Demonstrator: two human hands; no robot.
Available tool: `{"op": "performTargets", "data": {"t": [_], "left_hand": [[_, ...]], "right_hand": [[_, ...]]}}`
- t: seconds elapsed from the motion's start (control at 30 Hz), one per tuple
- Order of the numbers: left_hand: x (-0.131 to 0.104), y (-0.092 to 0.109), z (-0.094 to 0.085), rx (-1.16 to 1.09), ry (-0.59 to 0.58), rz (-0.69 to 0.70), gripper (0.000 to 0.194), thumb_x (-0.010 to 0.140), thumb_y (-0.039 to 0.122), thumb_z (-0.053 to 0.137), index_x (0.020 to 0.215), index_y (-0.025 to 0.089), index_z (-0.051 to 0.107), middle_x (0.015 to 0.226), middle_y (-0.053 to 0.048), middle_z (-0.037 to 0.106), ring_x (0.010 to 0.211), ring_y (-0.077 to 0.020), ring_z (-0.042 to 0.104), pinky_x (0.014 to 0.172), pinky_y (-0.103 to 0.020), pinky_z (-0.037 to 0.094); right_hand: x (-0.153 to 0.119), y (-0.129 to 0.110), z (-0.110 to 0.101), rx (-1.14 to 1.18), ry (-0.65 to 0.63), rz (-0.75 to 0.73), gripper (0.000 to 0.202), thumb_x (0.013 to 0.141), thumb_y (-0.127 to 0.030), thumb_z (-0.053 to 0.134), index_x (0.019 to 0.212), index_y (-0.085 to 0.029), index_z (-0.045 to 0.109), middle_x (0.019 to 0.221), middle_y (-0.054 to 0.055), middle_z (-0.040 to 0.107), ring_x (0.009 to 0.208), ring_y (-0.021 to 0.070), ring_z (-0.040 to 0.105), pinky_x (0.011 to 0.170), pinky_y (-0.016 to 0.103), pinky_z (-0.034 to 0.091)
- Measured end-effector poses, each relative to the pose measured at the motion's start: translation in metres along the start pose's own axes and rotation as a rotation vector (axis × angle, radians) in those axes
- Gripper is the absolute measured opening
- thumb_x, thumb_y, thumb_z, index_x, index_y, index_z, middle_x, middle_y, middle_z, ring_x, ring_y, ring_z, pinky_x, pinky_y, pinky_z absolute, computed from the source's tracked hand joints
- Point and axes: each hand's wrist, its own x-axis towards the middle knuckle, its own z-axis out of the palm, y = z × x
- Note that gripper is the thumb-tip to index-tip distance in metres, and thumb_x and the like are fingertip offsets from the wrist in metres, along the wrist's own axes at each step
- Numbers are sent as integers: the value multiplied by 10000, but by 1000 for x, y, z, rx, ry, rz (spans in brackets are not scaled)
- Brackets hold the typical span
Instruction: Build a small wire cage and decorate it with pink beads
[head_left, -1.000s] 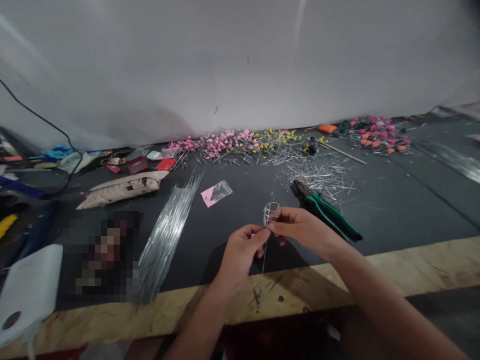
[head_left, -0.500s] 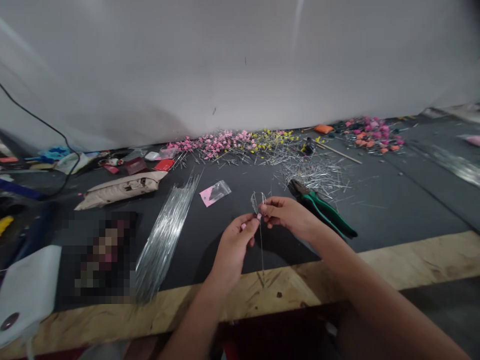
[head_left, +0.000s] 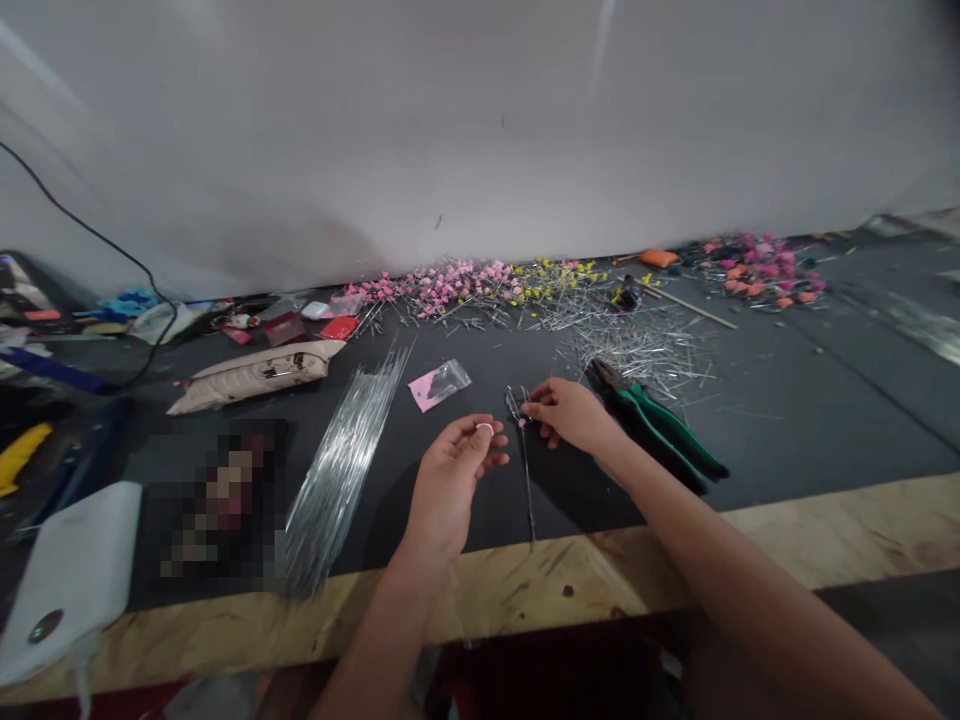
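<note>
A small pink piece is pinched between the thumb and fingers of my left hand. My right hand grips a thin wire stem near its looped top, where a pink bit sits just below the loops. The stem hangs down toward the wooden edge. The two hands are apart, with the stem between them. Beyond my left hand lies a small clear bag with a pink part. Green-handled pliers rest to the right of my right hand.
A bundle of straight wires lies left of my left hand. Pink and yellow flower stems line the wall, with loose wires before them. Farther left are a beige wrapped roll and a white device. A wooden edge runs along the front.
My left hand has come away from the wire stem and moved left with the pink piece. My right hand still has the stem. The whole view has shifted slightly.
</note>
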Motion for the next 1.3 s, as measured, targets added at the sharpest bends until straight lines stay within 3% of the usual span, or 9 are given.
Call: {"op": "performTargets", "data": {"t": [0.13,0.3,0.53,1.03,1.3], "left_hand": [[0,-2,0,79,-20,41,244,708,255,675,928,154,644,804,-17,634,746,-111,586,763,-266,457],[-2,-1,5,109,-7,40,249,686,250,698,915,161,653,768,-17,661,689,-103,599,713,-240,462],[-7,-6,8,73,-46,20,162,685,269,696,802,160,669,724,-19,664,659,-102,585,680,-239,464],[-6,-5,12,108,-77,38,134,697,216,681,824,176,679,737,-12,672,666,-106,599,673,-231,476],[-12,0,11,448,-193,258,194,741,233,640,931,215,672,885,-9,695,784,-128,635,735,-236,503]], "right_hand": [[-8,-6,-9,-21,-14,-38,166,706,-264,667,808,-154,596,464,-61,525,345,57,463,322,165,370],[-36,-18,-4,119,-230,-126,284,697,-294,661,946,-166,617,699,-5,621,582,105,573,499,225,489],[-62,-24,11,188,-214,-191,229,720,-303,640,928,-208,636,801,16,669,718,145,620,608,269,501],[-70,-26,2,74,-166,-220,179,768,-320,600,878,-190,657,731,11,652,604,117,578,594,257,469],[-70,-29,-2,296,-244,-127,169,753,-319,623,814,-163,649,668,-17,595,572,88,532,598,248,432]]}}
